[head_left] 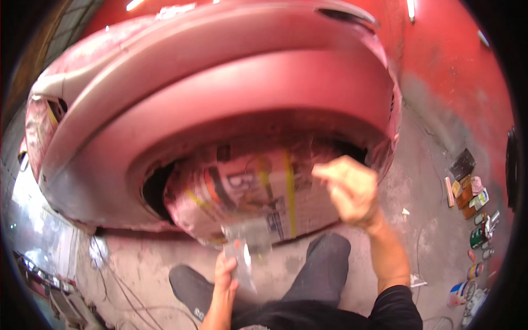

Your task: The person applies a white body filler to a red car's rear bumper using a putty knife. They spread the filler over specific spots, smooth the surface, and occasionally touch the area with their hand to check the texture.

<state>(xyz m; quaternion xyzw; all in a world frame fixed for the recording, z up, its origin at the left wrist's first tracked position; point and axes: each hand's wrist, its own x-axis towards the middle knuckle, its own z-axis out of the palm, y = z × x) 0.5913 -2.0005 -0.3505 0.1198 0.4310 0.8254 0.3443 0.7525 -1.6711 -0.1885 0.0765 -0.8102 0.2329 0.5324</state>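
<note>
My left hand is low, in front of the covered wheel, with fingers and thumb closed on a clear, flat plastic piece. A small orange-red spot shows near its top. A paler translucent sheet is just beyond it; I cannot tell whether the two are joined. My right hand is raised before the right part of the wheel, its fingers curled and pressed together. Whatever they hold, if anything, is too small to make out. The wheel cover, a printed sheet with yellow stripes, fills the wheel arch.
A car body in dull pinkish primer curves over the wheel. Cans, sanding blocks and a white-blue tub stand on the floor at right. Cables cross the floor at left. A red wall rises behind.
</note>
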